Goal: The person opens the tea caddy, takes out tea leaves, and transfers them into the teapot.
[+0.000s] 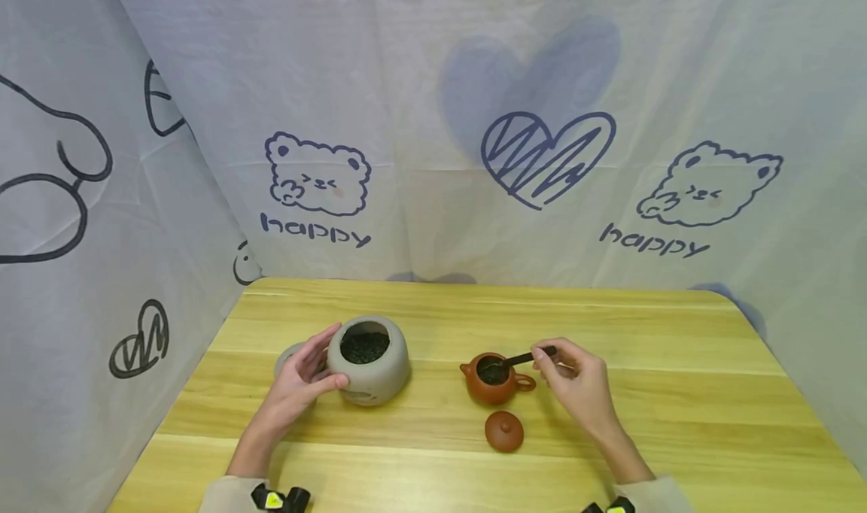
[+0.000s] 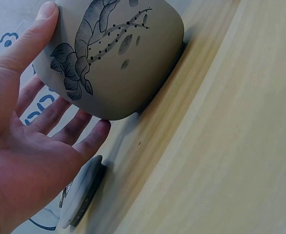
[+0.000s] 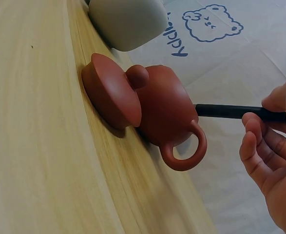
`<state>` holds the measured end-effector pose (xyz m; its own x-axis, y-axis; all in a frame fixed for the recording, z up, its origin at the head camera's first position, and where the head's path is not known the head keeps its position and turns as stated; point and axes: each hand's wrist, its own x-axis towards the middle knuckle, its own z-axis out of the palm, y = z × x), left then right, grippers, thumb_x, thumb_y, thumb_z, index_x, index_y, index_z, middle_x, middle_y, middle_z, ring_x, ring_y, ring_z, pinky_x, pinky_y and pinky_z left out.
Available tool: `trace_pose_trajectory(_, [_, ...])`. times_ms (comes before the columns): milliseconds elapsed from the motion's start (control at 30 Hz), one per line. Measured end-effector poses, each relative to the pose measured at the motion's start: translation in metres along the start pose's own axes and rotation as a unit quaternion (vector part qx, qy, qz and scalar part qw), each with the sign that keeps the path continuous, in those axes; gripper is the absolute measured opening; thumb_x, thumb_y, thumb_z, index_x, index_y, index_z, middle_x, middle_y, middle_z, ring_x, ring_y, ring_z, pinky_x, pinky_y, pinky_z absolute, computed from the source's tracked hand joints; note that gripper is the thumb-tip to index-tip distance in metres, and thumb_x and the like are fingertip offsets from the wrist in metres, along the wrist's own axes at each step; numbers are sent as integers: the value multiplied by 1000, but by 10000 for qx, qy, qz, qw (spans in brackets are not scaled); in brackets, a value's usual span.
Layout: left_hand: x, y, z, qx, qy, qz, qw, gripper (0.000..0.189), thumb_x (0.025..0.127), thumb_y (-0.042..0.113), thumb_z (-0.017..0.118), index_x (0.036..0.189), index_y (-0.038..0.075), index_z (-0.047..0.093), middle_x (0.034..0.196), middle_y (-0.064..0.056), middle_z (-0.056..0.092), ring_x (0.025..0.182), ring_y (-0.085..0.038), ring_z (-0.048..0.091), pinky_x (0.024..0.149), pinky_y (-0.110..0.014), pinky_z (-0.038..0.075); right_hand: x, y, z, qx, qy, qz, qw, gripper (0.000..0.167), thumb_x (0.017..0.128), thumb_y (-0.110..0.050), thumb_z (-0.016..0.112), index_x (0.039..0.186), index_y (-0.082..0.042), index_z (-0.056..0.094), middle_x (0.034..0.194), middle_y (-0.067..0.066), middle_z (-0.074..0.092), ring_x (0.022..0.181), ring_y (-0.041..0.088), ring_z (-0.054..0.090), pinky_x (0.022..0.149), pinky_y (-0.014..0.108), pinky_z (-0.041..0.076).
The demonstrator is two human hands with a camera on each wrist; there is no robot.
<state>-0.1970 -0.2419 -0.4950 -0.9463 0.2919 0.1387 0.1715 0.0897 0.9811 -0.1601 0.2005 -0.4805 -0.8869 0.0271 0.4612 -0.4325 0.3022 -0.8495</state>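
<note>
My left hand (image 1: 298, 385) holds the side of a round grey tea jar (image 1: 379, 374), thumb on the near side and fingers on the left. Dark tea leaves (image 1: 366, 347) lie inside it. A branch-and-leaf drawing decorates the jar's wall in the left wrist view. My right hand (image 1: 579, 381) pinches a slim black tea scoop (image 1: 531, 356) between thumb and fingers. The scoop's far end sits in the mouth of a reddish-brown clay teapot (image 1: 493, 394), where its tip is hidden. Some dark leaves show inside the pot. Its handle (image 3: 201, 153) points toward my right hand.
The teapot's lid (image 1: 504, 432) lies knob up on the wooden table (image 1: 406, 475), just in front of the pot. A grey jar lid (image 2: 84, 192) rests left of the jar, partly behind my left hand. Printed white cloth (image 1: 420, 122) hangs behind and at the left.
</note>
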Motion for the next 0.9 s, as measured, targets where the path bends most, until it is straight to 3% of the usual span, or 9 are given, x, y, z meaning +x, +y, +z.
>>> trace_pose_trajectory(233, [1,0,0,-17,-20,28,10000,80,91,-1,76,160,10,36,164,-16,33,143,-14,40,108,-22,44,0,1,1,-263,-123,-630,9976,11,97,5,67,105,1,73,90,13,72,79,16,71,62,23,60])
trace_pose_trajectory(333, [1,0,0,6,-16,50,10000,80,91,0,76,160,10,36,164,-16,33,144,-15,40,108,-22,44,0,1,-1,-373,-195,-809,9958,14,95,7,68,105,-1,73,92,8,72,79,16,69,63,23,60])
trace_pose_trajectory(500, [0,-1,0,65,13,63,10000,80,91,0,76,160,11,36,165,-16,32,146,-22,37,107,-21,44,2,3,-1,-391,-171,-1093,9931,20,91,14,67,104,1,73,92,13,72,77,18,66,62,22,59])
trace_pose_trajectory(700, [0,-2,0,76,29,63,9999,80,92,0,76,160,10,35,165,-16,32,149,-32,33,107,-20,43,3,2,-2,-14,12,-900,9959,18,93,15,64,105,3,71,93,18,71,80,9,66,69,20,60])
trace_pose_trajectory(900, [-1,-4,1,83,19,90,9999,80,92,0,76,160,10,35,165,-16,32,148,-27,35,107,-20,43,2,-4,-4,421,116,-479,9979,11,98,9,61,105,11,69,87,16,67,73,11,63,58,19,53])
